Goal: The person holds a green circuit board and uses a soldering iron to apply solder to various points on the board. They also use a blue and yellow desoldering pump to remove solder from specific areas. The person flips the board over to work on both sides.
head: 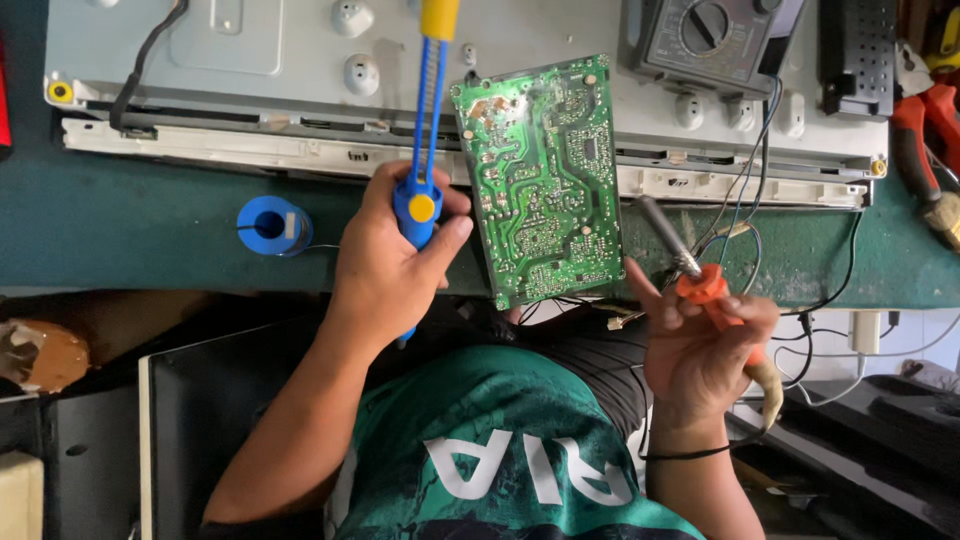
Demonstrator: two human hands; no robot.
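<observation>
One green circuit board (543, 180), one blue desoldering pump (424, 140), one soldering iron (700, 280), one solder spool (272, 225), one multimeter (705, 35)

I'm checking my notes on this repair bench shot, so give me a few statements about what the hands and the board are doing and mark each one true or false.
1. The left hand grips a blue desoldering pump with a yellow button. True.
2. The right hand holds a pair of red pliers. False: it holds a soldering iron with an orange collar.
3. The green circuit board shows its solder side. True.
4. The blue solder spool sits on the circuit board. False: it sits on the green bench, left of the left hand.
5. The iron's tip touches the board. False: it is apart.
</observation>
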